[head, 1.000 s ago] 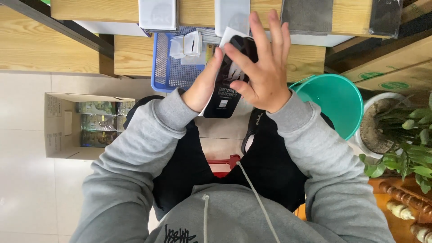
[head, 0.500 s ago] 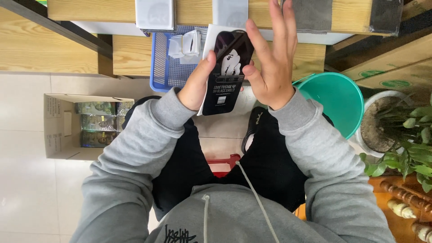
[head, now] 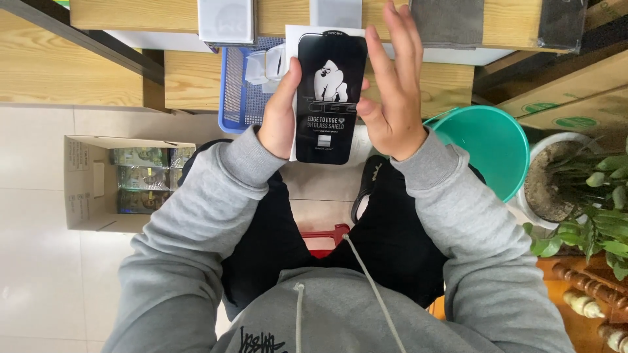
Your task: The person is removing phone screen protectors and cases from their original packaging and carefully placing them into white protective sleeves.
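Observation:
My left hand (head: 280,111) grips a black phone-shaped screen-protector pack (head: 329,98) by its left edge, holding it upright above my lap with a white card behind it. My right hand (head: 391,85) is beside the pack's right edge, fingers spread and straight, its thumb touching the edge near the middle. Both arms wear grey sweatshirt sleeves.
A blue mesh basket (head: 235,98) with white packets sits on a low wooden shelf ahead. An open cardboard box (head: 98,183) of green packs stands on the tiled floor at left. A teal bucket (head: 487,147) and a potted plant (head: 575,189) are at right.
The right hand has come off the front of the pack and moved to its right side, uncovering its face. The pack has risen a little and turned more upright.

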